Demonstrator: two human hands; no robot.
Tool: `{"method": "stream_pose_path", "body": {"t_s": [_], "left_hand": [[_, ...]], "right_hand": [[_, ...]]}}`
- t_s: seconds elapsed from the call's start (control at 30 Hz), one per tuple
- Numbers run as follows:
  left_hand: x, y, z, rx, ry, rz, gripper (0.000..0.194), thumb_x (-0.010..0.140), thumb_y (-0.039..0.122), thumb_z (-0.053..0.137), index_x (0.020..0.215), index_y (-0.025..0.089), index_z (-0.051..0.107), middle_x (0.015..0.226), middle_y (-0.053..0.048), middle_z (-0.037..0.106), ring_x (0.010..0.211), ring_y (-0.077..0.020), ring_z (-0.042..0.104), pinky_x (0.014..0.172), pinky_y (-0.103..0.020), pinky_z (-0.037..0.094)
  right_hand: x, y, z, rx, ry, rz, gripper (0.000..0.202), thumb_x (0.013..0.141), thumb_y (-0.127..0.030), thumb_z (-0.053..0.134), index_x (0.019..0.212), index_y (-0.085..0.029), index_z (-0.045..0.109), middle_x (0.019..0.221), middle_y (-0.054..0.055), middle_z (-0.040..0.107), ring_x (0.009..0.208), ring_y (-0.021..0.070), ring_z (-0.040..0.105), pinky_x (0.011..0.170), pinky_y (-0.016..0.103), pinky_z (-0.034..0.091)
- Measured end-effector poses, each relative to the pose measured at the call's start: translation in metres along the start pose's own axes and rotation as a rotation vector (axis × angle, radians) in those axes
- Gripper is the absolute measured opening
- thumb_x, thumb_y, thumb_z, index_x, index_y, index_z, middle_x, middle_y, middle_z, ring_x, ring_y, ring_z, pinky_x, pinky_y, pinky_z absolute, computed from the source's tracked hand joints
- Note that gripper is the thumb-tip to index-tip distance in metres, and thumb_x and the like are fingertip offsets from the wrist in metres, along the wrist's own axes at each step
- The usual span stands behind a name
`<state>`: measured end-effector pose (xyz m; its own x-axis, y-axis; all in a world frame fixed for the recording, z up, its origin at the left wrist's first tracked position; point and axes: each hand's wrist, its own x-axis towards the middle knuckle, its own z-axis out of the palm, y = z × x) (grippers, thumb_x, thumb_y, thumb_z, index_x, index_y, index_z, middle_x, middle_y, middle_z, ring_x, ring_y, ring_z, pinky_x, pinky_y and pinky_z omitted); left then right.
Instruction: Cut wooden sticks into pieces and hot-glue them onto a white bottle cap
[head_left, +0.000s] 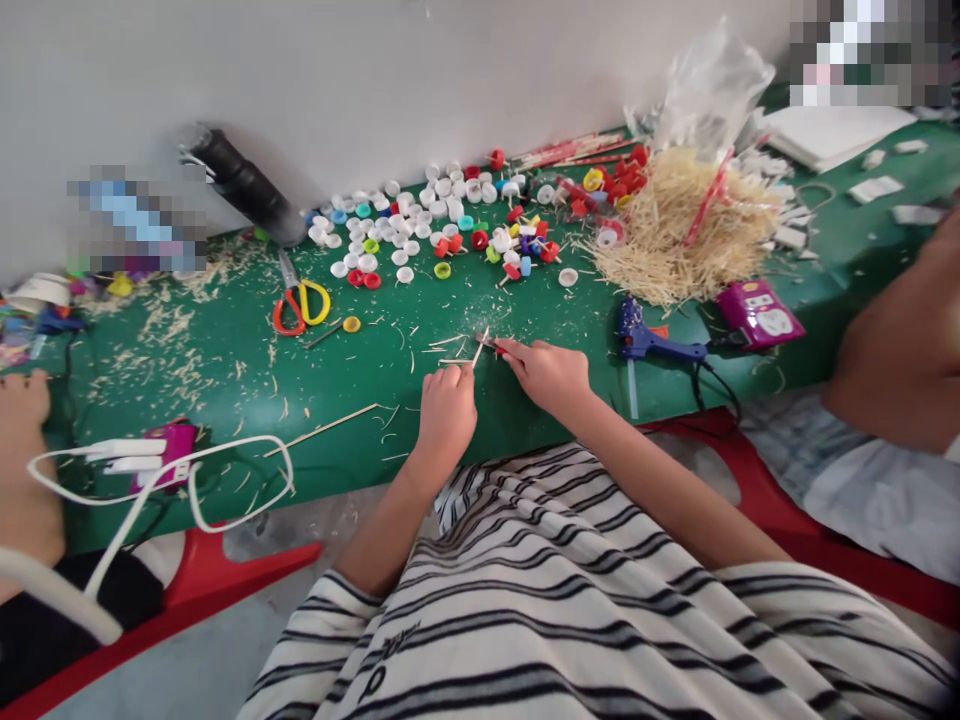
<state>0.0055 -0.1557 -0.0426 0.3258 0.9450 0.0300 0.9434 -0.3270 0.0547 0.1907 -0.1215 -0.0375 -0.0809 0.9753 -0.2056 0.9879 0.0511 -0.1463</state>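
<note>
The left hand (447, 405) is clenched around a thin wooden stick (480, 350), fist upright, forearm rising from the near edge of the green table (225, 370). The right hand (547, 372) pinches a small tool (489, 342) against the stick's upper end, fingers extended leftward. Both rest near the table's near edge, centre. A blue glue gun (645, 340) lies just right.

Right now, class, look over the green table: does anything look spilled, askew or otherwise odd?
Yes. Thin wood splinters lie scattered over the green table. Bottle caps are strewn loose by the wall, and a heap of sticks spills from a plastic bag. The left hand and right hand pinch a thin stick.
</note>
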Motion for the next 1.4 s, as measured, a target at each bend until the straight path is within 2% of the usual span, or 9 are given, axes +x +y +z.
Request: {"method": "stream_pose_path", "body": {"t_s": [0.17,0.3,0.53,0.67,0.77,0.9,1.03,1.23,1.4], "left_hand": [[-0.037,-0.003,-0.015,-0.007,0.092,0.01,0.04,0.105,0.019,0.033,0.131,0.01,0.062,0.091,-0.011,0.064,0.088,-0.0248,0.058,0.078,-0.037,0.039],[-0.047,-0.015,-0.014,0.0,0.106,-0.065,0.039,0.104,0.018,0.034,0.13,0.01,0.062,0.09,-0.011,0.064,0.088,-0.0244,0.058,0.078,-0.037,0.04],[-0.02,-0.013,0.0,-0.024,0.048,-0.043,0.041,0.105,0.02,0.031,0.132,0.011,0.06,0.09,-0.01,0.062,0.087,-0.0247,0.058,0.077,-0.038,0.04],[-0.005,-0.006,0.006,-0.044,0.02,-0.03,0.04,0.104,0.018,0.032,0.134,0.012,0.058,0.091,-0.01,0.062,0.089,-0.0247,0.059,0.077,-0.038,0.039],[0.0,-0.004,0.011,-0.026,0.005,-0.027,0.04,0.103,0.017,0.034,0.135,0.012,0.058,0.093,-0.011,0.063,0.089,-0.025,0.059,0.077,-0.038,0.039],[0.0,-0.004,0.013,0.001,-0.015,-0.023,0.04,0.104,0.018,0.034,0.136,0.011,0.057,0.095,-0.011,0.064,0.09,-0.0256,0.059,0.078,-0.039,0.04],[0.0,-0.002,0.013,0.007,-0.033,-0.027,0.04,0.103,0.016,0.035,0.135,0.01,0.058,0.097,-0.012,0.064,0.092,-0.0261,0.06,0.081,-0.039,0.041],[0.004,0.002,0.004,0.021,-0.059,-0.013,0.04,0.1,0.013,0.035,0.128,0.008,0.062,0.098,-0.014,0.066,0.095,-0.0278,0.06,0.082,-0.041,0.041],[0.01,0.004,-0.007,0.058,-0.066,0.044,0.039,0.098,0.01,0.035,0.123,0.005,0.065,0.097,-0.017,0.066,0.099,-0.0299,0.06,0.086,-0.042,0.041]], "right_hand": [[0.011,0.01,-0.003,0.07,0.024,0.006,0.05,0.104,-0.058,0.026,0.147,-0.049,0.051,0.107,0.004,0.077,0.087,0.0243,0.069,0.066,0.029,0.04],[0.013,0.015,-0.001,0.103,0.045,0.012,0.047,0.104,-0.058,0.032,0.144,-0.051,0.054,0.101,0.001,0.078,0.081,0.0228,0.069,0.062,0.027,0.038],[0.007,0.017,-0.005,0.13,0.027,-0.036,0.045,0.104,-0.057,0.035,0.143,-0.051,0.055,0.1,-0.001,0.078,0.085,0.0209,0.07,0.058,0.025,0.036],[0.0,0.014,-0.013,0.203,-0.076,-0.053,0.043,0.102,-0.056,0.037,0.139,-0.052,0.059,0.105,-0.004,0.079,0.09,0.0215,0.071,0.06,0.025,0.039],[-0.003,0.009,-0.018,0.229,-0.141,-0.042,0.042,0.103,-0.056,0.036,0.138,-0.053,0.06,0.109,-0.004,0.079,0.091,0.0222,0.072,0.062,0.026,0.043],[-0.003,0.002,-0.021,0.148,-0.132,-0.046,0.044,0.103,-0.056,0.033,0.139,-0.053,0.059,0.11,-0.002,0.079,0.09,0.0232,0.072,0.065,0.028,0.045],[-0.003,-0.003,-0.019,0.047,-0.1,-0.051,0.047,0.104,-0.057,0.03,0.144,-0.051,0.055,0.107,0.002,0.079,0.089,0.0246,0.072,0.067,0.031,0.046],[-0.007,-0.006,-0.01,0.025,-0.088,-0.026,0.053,0.105,-0.059,0.023,0.151,-0.048,0.046,0.111,0.006,0.077,0.09,0.0231,0.07,0.067,0.028,0.043],[-0.008,-0.008,-0.005,0.049,-0.038,-0.012,0.051,0.105,-0.059,0.025,0.147,-0.05,0.051,0.105,0.004,0.077,0.085,0.0218,0.069,0.063,0.027,0.039]]}}
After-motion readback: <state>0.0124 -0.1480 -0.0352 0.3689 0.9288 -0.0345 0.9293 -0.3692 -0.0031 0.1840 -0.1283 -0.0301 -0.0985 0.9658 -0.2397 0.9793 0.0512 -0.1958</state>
